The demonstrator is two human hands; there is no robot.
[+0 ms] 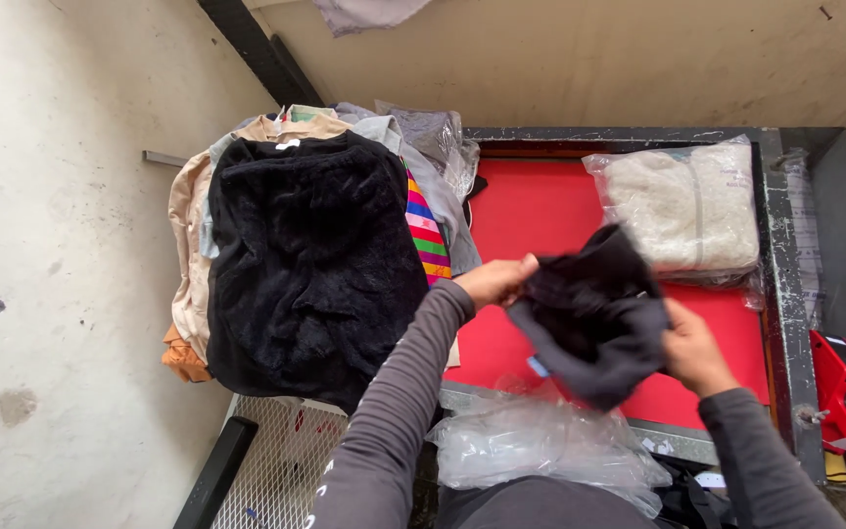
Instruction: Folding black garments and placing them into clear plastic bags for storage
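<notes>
Both hands closed on dark folded garment [594, 318], held above red surface [540, 211]: left hand [494, 281] pinching its upper left edge, right hand [694, 351] gripping its lower right. Long axis slanting upper left to lower right. Bagged cream garment [685, 206] just behind; black fleece pile [310, 260] left.

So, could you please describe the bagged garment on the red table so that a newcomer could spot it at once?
Start at the red table top with its dark metal frame. In its far right corner lies the cream fleece garment, folded flat. It alone is sealed in clear plastic and pale, unlike the dark garment between the hands and the black fleece topping the left pile.
</notes>
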